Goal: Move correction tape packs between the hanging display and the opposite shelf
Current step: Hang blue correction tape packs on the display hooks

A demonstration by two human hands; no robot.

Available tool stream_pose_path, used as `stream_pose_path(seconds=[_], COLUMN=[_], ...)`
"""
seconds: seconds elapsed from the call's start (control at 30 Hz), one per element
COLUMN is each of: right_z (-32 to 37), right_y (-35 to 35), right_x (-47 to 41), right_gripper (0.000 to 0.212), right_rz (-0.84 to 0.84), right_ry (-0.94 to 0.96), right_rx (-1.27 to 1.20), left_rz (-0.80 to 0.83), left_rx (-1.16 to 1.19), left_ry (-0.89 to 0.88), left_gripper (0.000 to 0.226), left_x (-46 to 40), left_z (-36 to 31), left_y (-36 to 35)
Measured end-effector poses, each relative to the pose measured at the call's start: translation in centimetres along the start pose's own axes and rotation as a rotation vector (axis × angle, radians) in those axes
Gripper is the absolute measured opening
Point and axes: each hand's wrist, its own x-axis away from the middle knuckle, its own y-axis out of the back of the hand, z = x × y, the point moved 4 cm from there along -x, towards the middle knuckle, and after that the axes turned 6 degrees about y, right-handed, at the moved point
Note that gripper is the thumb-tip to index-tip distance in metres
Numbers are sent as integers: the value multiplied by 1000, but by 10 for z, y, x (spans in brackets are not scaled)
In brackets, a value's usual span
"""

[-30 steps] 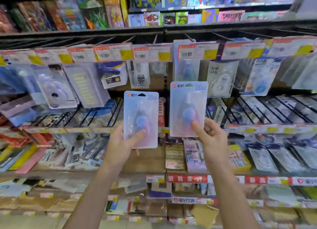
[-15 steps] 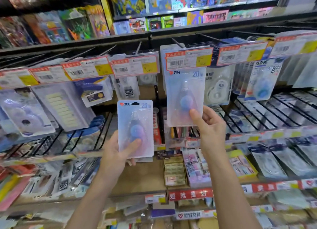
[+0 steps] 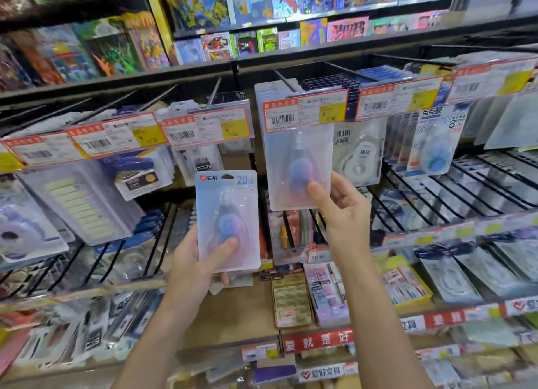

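My left hand grips a correction tape pack, a pale blue blister card marked 20m with a blue-pink dispenser, held upright in front of the lower pegs. My right hand pinches a second, identical pack by its lower right corner. That pack's top is hidden behind a red-and-yellow price tag at the end of a black peg of the hanging display. Several more packs hang behind it on the same peg.
Neighbouring pegs carry white correction tapes, a blue one and sticky notes. Price tags front each peg. A lower shelf holds erasers. Colourful toy boxes fill the top shelves.
My right hand has raised its pack up and slightly right until its top went behind the price tag on the peg. My left hand kept its pack lower, about level.
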Motion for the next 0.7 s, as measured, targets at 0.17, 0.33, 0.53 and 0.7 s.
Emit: stream_pose_path(seconds=[0.17,0.33,0.53,0.7], right_z=[3,-1,-3,-6], right_y=[-4,0,7,5], right_x=[-8,-1,5,4], right_gripper=[31,31,28,25], right_rz=[-7,-27,-38,-29], right_ry=[12,7,-25,-71], right_rx=[-12,-6,38,46], left_rz=[-21,-19,-17,-24], left_rx=[5,4,-6,-18], left_ry=[19,58,39,12], left_gripper=[41,42,38,39], left_x=[-3,-8,-15,-22], left_z=[3,13,17,16], left_y=[1,3,0,-5])
